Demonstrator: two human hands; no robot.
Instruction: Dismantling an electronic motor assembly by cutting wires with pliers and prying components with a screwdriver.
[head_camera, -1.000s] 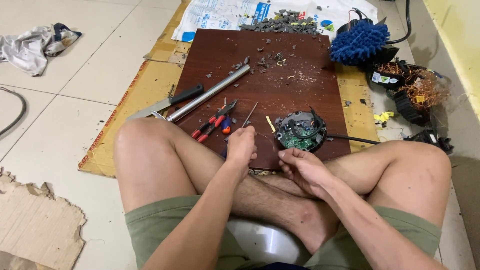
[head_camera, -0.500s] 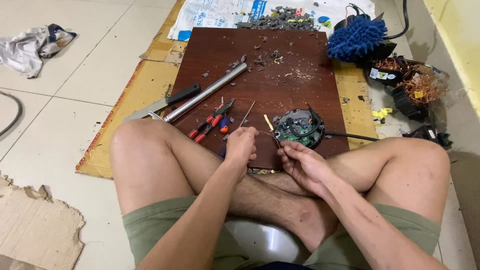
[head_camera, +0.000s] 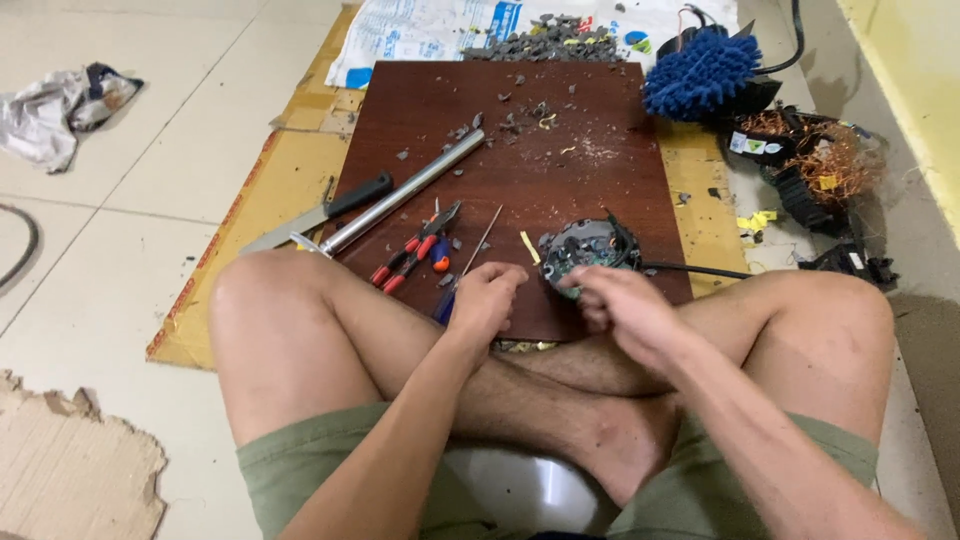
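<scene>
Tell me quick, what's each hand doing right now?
Left hand: closed on a blue-handled screwdriver.
Right hand: fingers curled on the round circuit board unit.

Round device (head_camera: 585, 250) on board (head_camera: 560, 170) near edge; pliers (head_camera: 415, 258), metal tube (head_camera: 405, 192) left; mop head (head_camera: 700, 72) behind right.

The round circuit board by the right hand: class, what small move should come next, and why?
Probably bring the screwdriver tip to the round circuit board: the left hand already grips its blue handle, and the right hand steadies the board's near edge on the wooden board.
</scene>
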